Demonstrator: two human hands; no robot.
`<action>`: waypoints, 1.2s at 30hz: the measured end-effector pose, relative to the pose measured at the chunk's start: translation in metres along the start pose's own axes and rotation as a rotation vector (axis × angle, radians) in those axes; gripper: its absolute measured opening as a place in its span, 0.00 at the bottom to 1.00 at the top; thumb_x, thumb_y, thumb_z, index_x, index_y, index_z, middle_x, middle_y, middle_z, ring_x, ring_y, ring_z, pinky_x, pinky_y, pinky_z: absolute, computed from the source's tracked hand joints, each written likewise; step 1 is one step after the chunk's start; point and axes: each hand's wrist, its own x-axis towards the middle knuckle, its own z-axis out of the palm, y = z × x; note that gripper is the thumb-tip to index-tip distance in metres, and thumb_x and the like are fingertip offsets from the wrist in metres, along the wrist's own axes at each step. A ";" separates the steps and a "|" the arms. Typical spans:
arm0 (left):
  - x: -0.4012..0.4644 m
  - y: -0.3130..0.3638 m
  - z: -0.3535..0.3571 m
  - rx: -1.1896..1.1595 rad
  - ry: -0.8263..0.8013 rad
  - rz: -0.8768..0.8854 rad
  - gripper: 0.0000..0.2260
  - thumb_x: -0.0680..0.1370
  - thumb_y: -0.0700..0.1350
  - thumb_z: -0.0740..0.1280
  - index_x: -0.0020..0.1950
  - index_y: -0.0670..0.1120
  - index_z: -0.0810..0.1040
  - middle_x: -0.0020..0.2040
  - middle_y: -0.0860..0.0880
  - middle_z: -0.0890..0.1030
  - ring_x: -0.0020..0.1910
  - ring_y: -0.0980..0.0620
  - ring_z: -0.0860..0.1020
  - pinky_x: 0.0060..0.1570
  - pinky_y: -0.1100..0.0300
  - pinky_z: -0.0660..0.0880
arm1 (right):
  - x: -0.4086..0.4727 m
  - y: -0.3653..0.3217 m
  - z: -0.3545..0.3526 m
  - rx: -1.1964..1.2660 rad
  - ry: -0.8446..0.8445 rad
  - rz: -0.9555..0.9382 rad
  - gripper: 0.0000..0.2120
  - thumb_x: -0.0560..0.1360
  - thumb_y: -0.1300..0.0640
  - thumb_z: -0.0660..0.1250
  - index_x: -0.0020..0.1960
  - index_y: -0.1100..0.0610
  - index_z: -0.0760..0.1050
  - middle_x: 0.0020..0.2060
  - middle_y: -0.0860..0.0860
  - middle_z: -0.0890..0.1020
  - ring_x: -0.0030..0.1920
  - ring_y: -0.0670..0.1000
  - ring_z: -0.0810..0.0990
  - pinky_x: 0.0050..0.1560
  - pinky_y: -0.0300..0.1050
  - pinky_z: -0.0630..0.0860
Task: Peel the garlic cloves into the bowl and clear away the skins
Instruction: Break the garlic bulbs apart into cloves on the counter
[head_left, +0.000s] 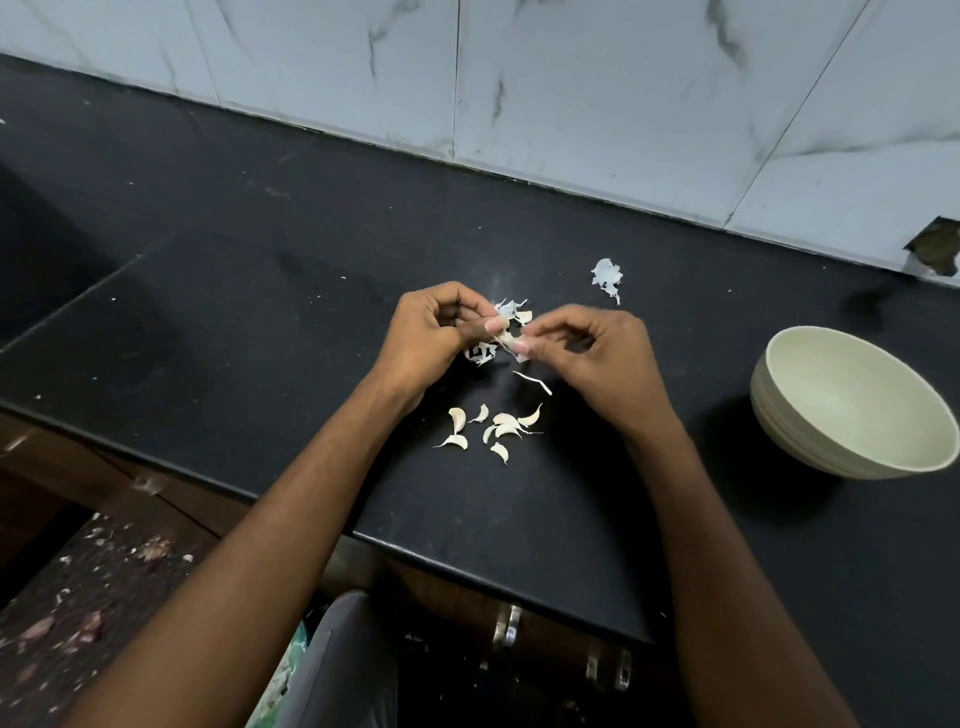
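On the black counter, left of centre, the left hand has its fingers curled, thumb and forefinger pinching a garlic clove with papery skin hanging from it. Just right of it the right hand meets it, fingertips pinching the same clove's skin, so both hands hold the one piece between them above the counter. Under and behind the hands lies a small heap of skins. Nearer the counter's front edge, between the two wrists, a cluster of cloves lies loose on the counter, and a thin strip of skin lies just above them. Farther back, a torn skin scrap sits apart. Well to the right stands the pale bowl, upright, with nothing visible inside it.
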 end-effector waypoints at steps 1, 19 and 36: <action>0.000 0.000 0.000 -0.015 -0.003 -0.001 0.05 0.75 0.36 0.77 0.46 0.38 0.82 0.40 0.39 0.85 0.39 0.49 0.82 0.45 0.59 0.78 | 0.006 0.005 0.000 -0.055 0.044 -0.007 0.12 0.69 0.51 0.83 0.51 0.51 0.87 0.41 0.47 0.86 0.38 0.43 0.79 0.44 0.35 0.75; 0.005 0.000 -0.002 -0.097 0.072 -0.052 0.11 0.73 0.33 0.77 0.55 0.36 0.84 0.41 0.45 0.82 0.37 0.53 0.79 0.44 0.59 0.79 | 0.014 0.018 0.005 0.073 0.082 0.091 0.05 0.74 0.59 0.79 0.50 0.53 0.88 0.40 0.47 0.88 0.37 0.45 0.85 0.39 0.41 0.81; -0.016 0.017 -0.007 -0.245 0.023 -0.182 0.07 0.76 0.34 0.75 0.52 0.34 0.84 0.47 0.35 0.86 0.46 0.43 0.87 0.49 0.55 0.84 | 0.007 0.000 0.003 0.374 0.042 0.251 0.06 0.71 0.60 0.81 0.45 0.61 0.87 0.40 0.63 0.87 0.27 0.49 0.76 0.33 0.38 0.76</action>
